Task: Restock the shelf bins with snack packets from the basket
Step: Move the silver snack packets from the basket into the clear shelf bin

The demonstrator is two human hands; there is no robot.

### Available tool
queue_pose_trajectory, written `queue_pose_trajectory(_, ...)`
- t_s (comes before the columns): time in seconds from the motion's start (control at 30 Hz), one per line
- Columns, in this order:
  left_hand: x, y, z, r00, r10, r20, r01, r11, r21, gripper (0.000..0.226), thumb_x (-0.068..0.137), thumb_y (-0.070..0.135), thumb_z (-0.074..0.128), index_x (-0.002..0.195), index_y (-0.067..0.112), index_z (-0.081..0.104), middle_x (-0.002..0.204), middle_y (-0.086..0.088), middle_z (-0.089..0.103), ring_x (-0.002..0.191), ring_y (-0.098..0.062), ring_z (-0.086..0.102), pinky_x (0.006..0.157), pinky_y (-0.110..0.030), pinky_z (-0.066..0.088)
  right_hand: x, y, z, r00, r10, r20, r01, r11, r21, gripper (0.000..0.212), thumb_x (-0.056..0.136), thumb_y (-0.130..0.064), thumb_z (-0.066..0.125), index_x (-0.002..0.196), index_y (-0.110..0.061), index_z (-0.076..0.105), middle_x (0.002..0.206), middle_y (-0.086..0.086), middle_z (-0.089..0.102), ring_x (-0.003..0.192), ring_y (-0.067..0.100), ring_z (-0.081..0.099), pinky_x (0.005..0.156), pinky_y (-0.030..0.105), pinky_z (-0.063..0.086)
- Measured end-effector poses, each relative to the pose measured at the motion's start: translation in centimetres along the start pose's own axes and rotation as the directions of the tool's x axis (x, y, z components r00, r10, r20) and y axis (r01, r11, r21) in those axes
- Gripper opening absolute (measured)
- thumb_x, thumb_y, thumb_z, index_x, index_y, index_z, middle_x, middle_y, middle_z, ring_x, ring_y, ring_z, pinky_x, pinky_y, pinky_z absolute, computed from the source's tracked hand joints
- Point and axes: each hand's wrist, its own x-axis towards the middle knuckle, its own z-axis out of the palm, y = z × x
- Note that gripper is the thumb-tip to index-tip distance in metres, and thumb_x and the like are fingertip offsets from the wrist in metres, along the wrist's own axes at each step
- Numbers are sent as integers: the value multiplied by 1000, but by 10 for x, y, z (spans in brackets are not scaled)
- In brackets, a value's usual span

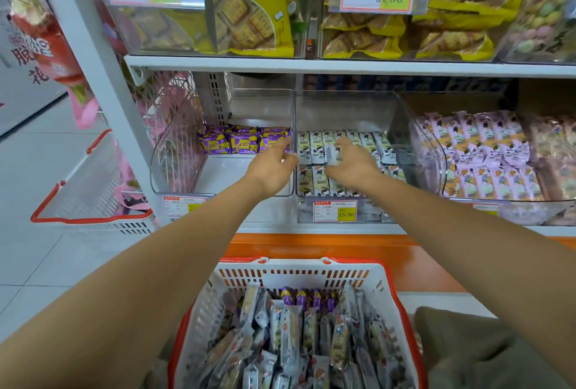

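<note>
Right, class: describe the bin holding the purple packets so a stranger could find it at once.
On the lower shelf, under the yellow cracker bags, take the leftmost clear bin. Unlike its fuller neighbours, it holds only one back row of purple packets.

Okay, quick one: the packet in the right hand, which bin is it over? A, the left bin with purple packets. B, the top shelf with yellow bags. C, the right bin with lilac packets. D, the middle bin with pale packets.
D: the right hand holds a pale packet above the matching packets in the middle bin, just right of the divider from the purple packets.
</note>
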Motion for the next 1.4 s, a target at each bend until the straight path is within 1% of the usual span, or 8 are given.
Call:
queue_pose_trajectory(0.33, 43, -13, 8, 1000, 10, -23, -14, 986, -164, 51, 105, 35, 31, 154, 22, 22, 159, 3, 23, 147, -16, 22, 120, -32, 16, 67, -16, 19, 968, -117, -222, 150, 979, 137, 30, 85, -25, 73, 110, -12, 65, 107, 8, 69, 101, 25, 64, 84, 31, 49)
queue_pose_trajectory(0.57, 52, -25, 9, 1000, 13, 4, -12, 978, -209, 51, 103, 41, 32, 152, 32, 24, 156, 2, 34, 139, -20, 38, 115, -43, 31, 76, -24, 39, 964, -207, -168, 231, 963, 137, 29, 92, -18, 64, 119, -10, 67, 105, 6, 71, 95, 22, 65, 88, 32, 50)
queue_pose_trajectory(0.67, 52, -24, 10, 1000, -8, 14, 11, 970, -241, 51, 102, 44, 33, 152, 32, 25, 154, 1, 36, 136, -23, 42, 114, -44, 32, 71, -19, 35, 968, -238, -75, 245, 964, 107, 40, 93, -7, 58, 133, -11, 57, 78, -11, 53, 70, 6, 48, 74, 27, 46)
queue_pose_trajectory(0.83, 37, -16, 5, 999, 17, 28, -15, 997, -79, 53, 102, 44, 31, 146, 17, 42, 147, -6, 47, 131, -27, 47, 111, -41, 35, 49, -15, 23, 957, -291, 1, 290, 952, 95, 51, 93, -10, 60, 142, -15, 46, 139, 11, 52, 126, 26, 50, 106, 36, 41)
queue_pose_trajectory(1.0, -5, -11, -1, 967, 130, -217, -119, 991, 61, 34, 100, 19, 42, 130, 12, 57, 125, -8, 59, 104, -26, 58, 90, -35, 45, 5, -16, 6, 904, -332, -268, 397, 884, 245, 25, 94, -8, 53, 114, -16, 66, 93, 3, 65, 78, 14, 59, 74, 30, 51)
queue_pose_trajectory(1.17, -69, -38, 33, 850, 215, -482, -185, 977, 109, 19, 92, 12, 46, 104, 16, 60, 90, 1, 51, 76, -17, 48, 67, -32, 33, -80, 0, 24, 824, -378, -422, 543, 738, 400, 20, 91, -5, 49, 86, -15, 65, 57, 3, 53, 48, 8, 41, 48, 24, 33)
queue_pose_trajectory(1.27, -105, -70, 66, 908, 169, -384, -116, 981, 159, 16, 91, 14, 48, 100, 17, 60, 88, 0, 59, 79, -21, 55, 66, -33, 37, -116, 28, 62, 862, -414, -292, 500, 786, 364, 18, 91, -9, 50, 85, -17, 64, 52, -10, 48, 45, 6, 42, 47, 21, 31)
queue_pose_trajectory(1.4, -138, -116, 112, 992, -125, 8, 119, 961, 250, 17, 97, 18, 46, 105, 14, 60, 78, -6, 62, 71, -26, 57, 62, -31, 41, -132, 88, 118, 958, -281, 60, 278, 959, 56, 15, 96, -18, 51, 103, -16, 64, 69, -7, 63, 60, 9, 58, 55, 29, 44)
